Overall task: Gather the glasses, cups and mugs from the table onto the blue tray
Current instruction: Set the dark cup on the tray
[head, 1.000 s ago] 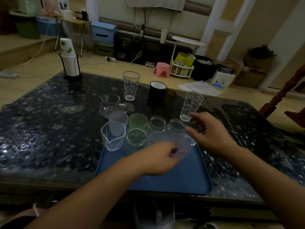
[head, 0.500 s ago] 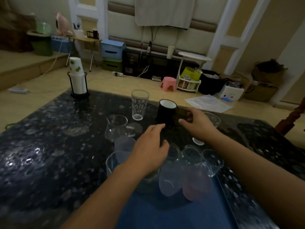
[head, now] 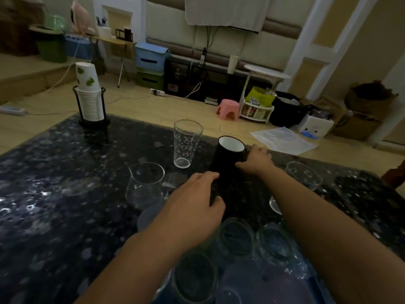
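Fingers of right hand (head: 256,160) curl round the black mug (head: 228,163) at its handle side; left hand (head: 197,200) cups its lower wall w/ thumb and fingers. Mug stands on the dark speckled table (head: 54,194), just beyond the blue tray (head: 311,279), between a tall printed glass (head: 187,143) and another glass (head: 303,178). Prob. ceramic: glossy, white inside, stiff, fairly heavy, chips easily, so handle plus wall is the safest hold. Glass pitcher (head: 145,183) nearby looks thin, slick, fragile.

My right forearm (head: 328,227) hides half a patterned glass (head: 304,178); below my wrists the blue tray (head: 315,281) (mostly covered) runs off-frame.
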